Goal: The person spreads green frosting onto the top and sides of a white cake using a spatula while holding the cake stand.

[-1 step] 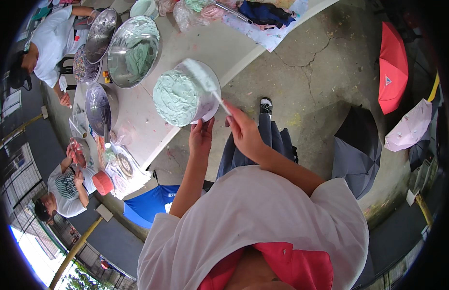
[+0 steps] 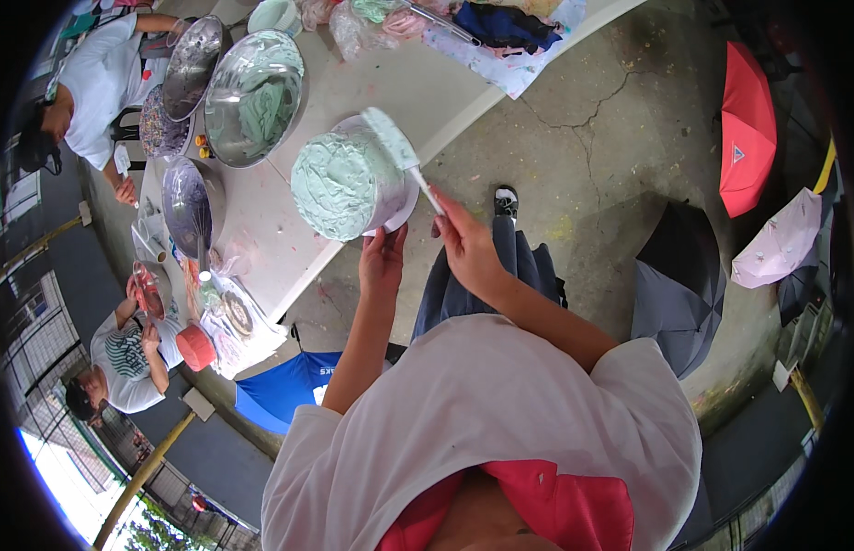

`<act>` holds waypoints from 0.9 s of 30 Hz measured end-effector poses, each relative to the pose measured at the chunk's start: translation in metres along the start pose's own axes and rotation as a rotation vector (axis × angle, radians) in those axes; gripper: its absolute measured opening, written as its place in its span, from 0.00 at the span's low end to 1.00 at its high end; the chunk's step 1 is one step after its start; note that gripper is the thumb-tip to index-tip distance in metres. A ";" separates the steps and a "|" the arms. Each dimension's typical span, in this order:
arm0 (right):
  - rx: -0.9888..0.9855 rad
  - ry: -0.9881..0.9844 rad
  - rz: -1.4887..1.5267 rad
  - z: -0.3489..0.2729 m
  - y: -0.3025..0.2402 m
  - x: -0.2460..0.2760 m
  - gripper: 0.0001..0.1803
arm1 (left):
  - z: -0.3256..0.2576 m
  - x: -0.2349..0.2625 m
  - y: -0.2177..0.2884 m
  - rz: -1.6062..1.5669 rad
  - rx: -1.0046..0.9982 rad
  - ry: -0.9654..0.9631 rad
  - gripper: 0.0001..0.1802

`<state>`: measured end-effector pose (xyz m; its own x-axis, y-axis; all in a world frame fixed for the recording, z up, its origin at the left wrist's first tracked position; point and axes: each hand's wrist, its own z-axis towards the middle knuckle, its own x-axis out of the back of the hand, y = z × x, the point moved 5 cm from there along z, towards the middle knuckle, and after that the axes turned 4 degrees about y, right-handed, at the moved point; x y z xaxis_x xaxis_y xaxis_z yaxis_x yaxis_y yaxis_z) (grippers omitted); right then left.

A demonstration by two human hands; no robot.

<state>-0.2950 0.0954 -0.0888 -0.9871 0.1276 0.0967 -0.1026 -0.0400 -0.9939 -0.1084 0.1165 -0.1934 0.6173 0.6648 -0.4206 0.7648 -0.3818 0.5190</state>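
A round cake (image 2: 339,184) covered in rough pale green frosting stands on a white cake board (image 2: 410,197) near the table's edge. My left hand (image 2: 383,266) grips the near rim of that board, its fingertips pressed to the edge. In my closed right hand (image 2: 470,246) is the handle of a white spatula (image 2: 390,138), its blade thickly coated with green frosting. The blade hovers by the cake's right side; whether it touches the frosting I cannot tell.
A large metal bowl (image 2: 223,118) with green frosting stands beyond the cake, near a bowl with a whisk (image 2: 200,225). Two other people work along the left. A blue umbrella (image 2: 289,386) lies below the table edge; a dark umbrella (image 2: 679,289) and a red umbrella (image 2: 746,138) are right.
The spatula blade has shifted slightly right and up, toward the cake's outer side. My right hand has moved a little to the right with it. My left hand keeps its place on the board.
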 end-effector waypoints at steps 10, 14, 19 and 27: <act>-0.120 -0.058 -0.094 0.005 0.015 -0.006 0.22 | 0.003 0.014 0.001 0.061 0.026 -0.043 0.16; 0.035 -0.110 -0.004 0.011 -0.018 -0.001 0.24 | 0.004 0.021 0.002 0.084 0.030 -0.029 0.16; -0.226 -0.092 -0.065 0.018 0.015 0.011 0.21 | 0.002 0.028 0.004 0.076 0.046 -0.053 0.16; -0.320 -0.132 -0.139 0.010 0.034 0.003 0.20 | 0.000 0.031 0.007 0.115 0.057 -0.107 0.18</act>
<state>-0.3021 0.0848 -0.1221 -0.9759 -0.0197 0.2174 -0.2140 0.2836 -0.9348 -0.0844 0.1340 -0.2029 0.7154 0.5432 -0.4395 0.6951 -0.4891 0.5270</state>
